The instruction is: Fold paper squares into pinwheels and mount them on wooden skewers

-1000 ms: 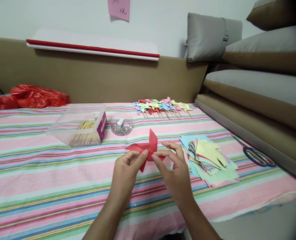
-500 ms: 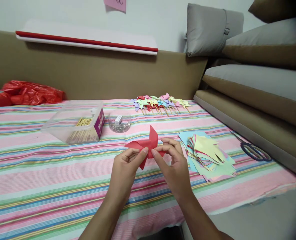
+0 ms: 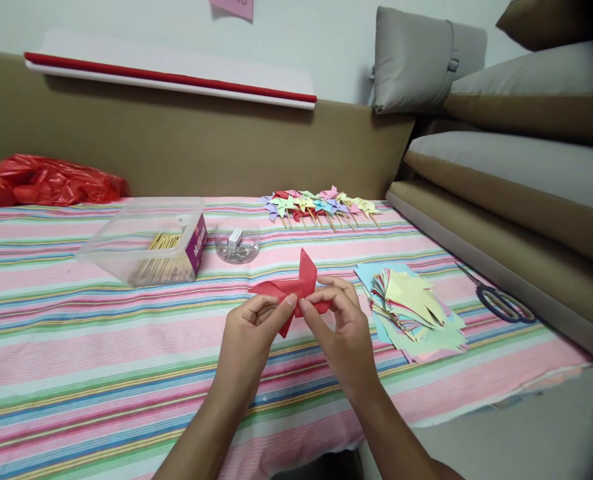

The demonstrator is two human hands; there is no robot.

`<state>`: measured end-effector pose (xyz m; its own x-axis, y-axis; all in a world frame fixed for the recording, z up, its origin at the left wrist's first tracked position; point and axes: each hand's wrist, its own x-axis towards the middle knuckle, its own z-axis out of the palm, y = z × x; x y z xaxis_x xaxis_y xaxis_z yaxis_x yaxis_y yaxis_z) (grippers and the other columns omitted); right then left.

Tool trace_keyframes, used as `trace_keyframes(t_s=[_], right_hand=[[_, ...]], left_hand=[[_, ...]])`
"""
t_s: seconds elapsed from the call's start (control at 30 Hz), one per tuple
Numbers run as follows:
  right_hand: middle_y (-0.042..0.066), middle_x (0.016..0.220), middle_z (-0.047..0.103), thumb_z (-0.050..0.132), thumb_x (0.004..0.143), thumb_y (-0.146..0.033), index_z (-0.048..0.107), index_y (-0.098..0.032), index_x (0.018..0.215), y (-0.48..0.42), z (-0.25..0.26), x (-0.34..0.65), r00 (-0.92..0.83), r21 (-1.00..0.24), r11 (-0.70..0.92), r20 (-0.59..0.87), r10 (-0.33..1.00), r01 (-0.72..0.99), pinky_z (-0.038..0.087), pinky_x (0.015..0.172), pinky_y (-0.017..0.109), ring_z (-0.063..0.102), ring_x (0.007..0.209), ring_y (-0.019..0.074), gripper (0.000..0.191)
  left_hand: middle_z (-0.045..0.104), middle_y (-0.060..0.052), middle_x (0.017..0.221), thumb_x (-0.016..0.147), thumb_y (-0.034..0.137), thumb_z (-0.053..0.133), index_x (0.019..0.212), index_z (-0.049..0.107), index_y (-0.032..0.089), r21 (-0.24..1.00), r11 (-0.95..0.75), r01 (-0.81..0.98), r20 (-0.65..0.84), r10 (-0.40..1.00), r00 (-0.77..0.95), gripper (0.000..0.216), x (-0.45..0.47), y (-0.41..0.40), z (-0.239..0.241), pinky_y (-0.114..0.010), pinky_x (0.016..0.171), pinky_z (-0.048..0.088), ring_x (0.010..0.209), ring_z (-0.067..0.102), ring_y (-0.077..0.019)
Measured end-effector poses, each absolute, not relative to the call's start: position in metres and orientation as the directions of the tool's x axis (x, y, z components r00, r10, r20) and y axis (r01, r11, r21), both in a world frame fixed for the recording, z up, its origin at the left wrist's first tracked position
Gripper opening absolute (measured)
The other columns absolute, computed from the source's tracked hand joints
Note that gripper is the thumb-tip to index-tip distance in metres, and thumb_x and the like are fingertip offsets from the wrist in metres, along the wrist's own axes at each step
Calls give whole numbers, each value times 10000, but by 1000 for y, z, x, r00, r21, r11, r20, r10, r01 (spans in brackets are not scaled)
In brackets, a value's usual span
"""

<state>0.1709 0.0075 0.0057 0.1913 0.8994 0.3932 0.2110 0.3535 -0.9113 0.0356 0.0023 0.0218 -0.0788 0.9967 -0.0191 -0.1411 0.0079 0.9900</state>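
Red paper pinwheel [image 3: 296,288], thin and matte with sharp folded points, sits at the centre of the head view, held just above the striped cloth [image 3: 76,333]. The left hand [image 3: 249,337] pinches its middle between thumb and forefinger from 7 o'clock, and the right hand [image 3: 343,333] does the same from 5 o'clock, so both grips are closed on the red paper pinwheel with fingertips nearly meeting. At 3 o'clock lies a loose fan of cut pastel paper squares [image 3: 416,310], and farther out at 3 o'clock are dark-handled scissors [image 3: 501,301]. At 10 o'clock stands a clear plastic box [image 3: 121,250] holding wooden sticks [image 3: 163,257], with a small clear dish of shiny pins [image 3: 236,243] beside it. At 12 o'clock a row of finished pinwheels [image 3: 321,205] in mixed colours rests on sticks. The cloth is woven in pink, green, blue and white bands. A crumpled red plastic bag [image 3: 51,180] lies far at 9 o'clock against a brown padded backrest [image 3: 201,147]; grey and brown cushions [image 3: 516,160] stack at 2 o'clock.
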Motion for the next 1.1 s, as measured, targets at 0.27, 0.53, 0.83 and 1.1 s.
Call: trace_keyframes(t_s=[0.27, 0.53, 0.83, 1.1], right_hand=[[83, 1170, 564, 695, 838, -323, 692, -231, 820, 6, 6, 170, 187, -924, 312, 355, 916, 222, 453, 1009, 430, 519, 1233, 267, 94], [76, 1161, 556, 677, 848, -332, 675, -234, 814, 5, 4, 167, 179, -937, 286, 322, 930, 199, 454, 1009, 422, 511, 1239, 263, 104], [95, 1193, 561, 675, 864, -389, 676, -226, 835, 1, 3, 157, 169, -938, 315, 337, 926, 147, 469, 968, 420, 528, 1218, 276, 166], [84, 1157, 602, 528, 933, -520, 661, -230, 913, 6, -2, 154, 209, -950, 253, 289, 934, 181, 495, 865, 355, 571, 1100, 242, 319]], left_hand=[[621, 0, 690, 762, 412, 807, 717, 692, 168, 982, 10, -187, -25, 996, -82, 274, 36, 4, 14, -221, 623, 414, 687, 518, -127], [475, 46, 595, 770, 437, 788, 631, 563, 170, 993, -22, -115, 10, 994, -106, 376, 37, 5, 18, -211, 538, 333, 587, 415, -100], [516, 33, 633, 866, 416, 678, 670, 553, 202, 969, -205, 135, 228, 956, -183, 316, 28, -7, 19, -237, 570, 356, 622, 464, -137], [571, 20, 669, 905, 411, 615, 710, 550, 212, 802, -249, 543, 421, 880, -218, 286, -36, 2, 20, -257, 598, 366, 632, 506, -157]])
